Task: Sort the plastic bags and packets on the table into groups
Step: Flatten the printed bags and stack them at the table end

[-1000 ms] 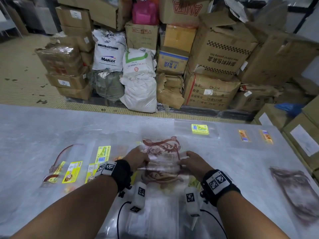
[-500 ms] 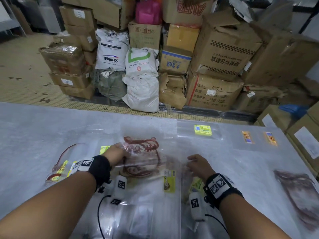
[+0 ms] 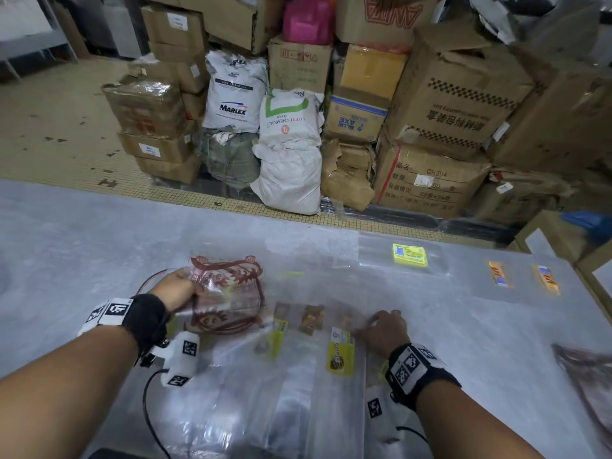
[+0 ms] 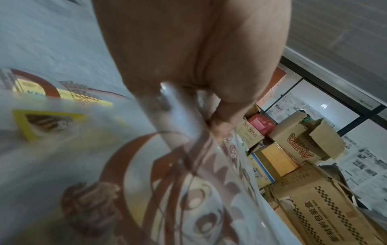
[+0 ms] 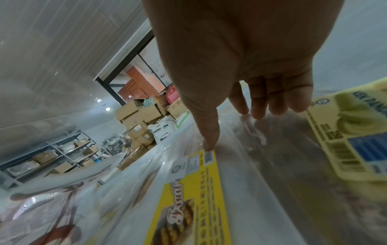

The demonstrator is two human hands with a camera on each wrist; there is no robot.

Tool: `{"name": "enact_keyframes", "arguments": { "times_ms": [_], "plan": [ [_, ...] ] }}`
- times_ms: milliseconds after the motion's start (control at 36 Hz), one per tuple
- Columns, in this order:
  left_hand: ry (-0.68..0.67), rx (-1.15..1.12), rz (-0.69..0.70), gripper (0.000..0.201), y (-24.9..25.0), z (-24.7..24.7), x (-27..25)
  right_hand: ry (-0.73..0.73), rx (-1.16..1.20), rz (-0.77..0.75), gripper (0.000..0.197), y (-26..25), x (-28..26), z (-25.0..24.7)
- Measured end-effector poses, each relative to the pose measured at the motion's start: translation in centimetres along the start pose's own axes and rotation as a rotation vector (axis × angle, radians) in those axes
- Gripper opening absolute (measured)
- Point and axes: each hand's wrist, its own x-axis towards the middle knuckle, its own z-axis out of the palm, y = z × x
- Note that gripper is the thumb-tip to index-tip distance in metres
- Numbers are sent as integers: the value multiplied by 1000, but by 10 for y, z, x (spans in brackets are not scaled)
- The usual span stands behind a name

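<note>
My left hand (image 3: 175, 288) grips the edge of a clear bag with red-brown print (image 3: 228, 293) and holds it just above the table's left-centre. In the left wrist view the fingers (image 4: 217, 106) pinch the bag (image 4: 167, 182) at its folded edge. My right hand (image 3: 384, 326) lies with straight, spread fingers (image 5: 257, 106) on a pile of clear packets. A yellow-labelled packet (image 3: 341, 352) lies by its thumb, also seen as the yellow-labelled packet (image 5: 188, 199) in the right wrist view. A pale-yellow-labelled packet (image 5: 356, 140) lies to the right of the fingers.
Farther back lies a clear bag with a yellow-green label (image 3: 409, 255). Two orange-labelled packets (image 3: 498, 273) lie at the far right. More red-brown printed bags (image 3: 586, 376) sit at the right edge. Cardboard boxes (image 3: 430, 180) and white sacks (image 3: 288, 167) stand beyond the table.
The right hand let go of the red-brown printed bag and moved right onto the packet pile. The left hand carried the bag leftward, uncovering the yellow-labelled packets beneath.
</note>
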Motion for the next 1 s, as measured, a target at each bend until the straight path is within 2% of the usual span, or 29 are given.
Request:
{"name": "enact_keyframes", "arguments": {
  "times_ms": [56,111,167,278,361,472,500,556,583,639,722,1000],
  "plan": [
    [68,117,37,55,-3,-4,2,20,-9,23,66,-1,1,2],
    [91,182,62,33,-5,-5,1,18,27,29,57,0,2,3],
    [88,177,79,23,-5,-6,1,10,47,23,47,2,3,2],
    [46,119,96,30,4,2,-5,-4,88,66,42,1,5,3],
    [-52,86,121,36,15,11,-6,4,136,75,35,2,6,4],
    [-149,48,136,41,23,21,7,36,199,139,7,10,5,1],
    [-158,46,140,41,25,23,10,61,213,158,11,13,4,1],
    [-184,60,153,40,28,31,12,90,213,202,35,18,4,0],
    [-198,72,161,39,28,35,14,104,178,240,41,22,4,-1],
    [-195,80,156,35,30,41,14,127,131,336,46,30,4,-2],
    [-201,108,152,36,31,46,15,102,73,362,56,41,4,0],
    [-197,120,104,44,18,41,27,70,42,313,58,45,5,2]
  ]
}}
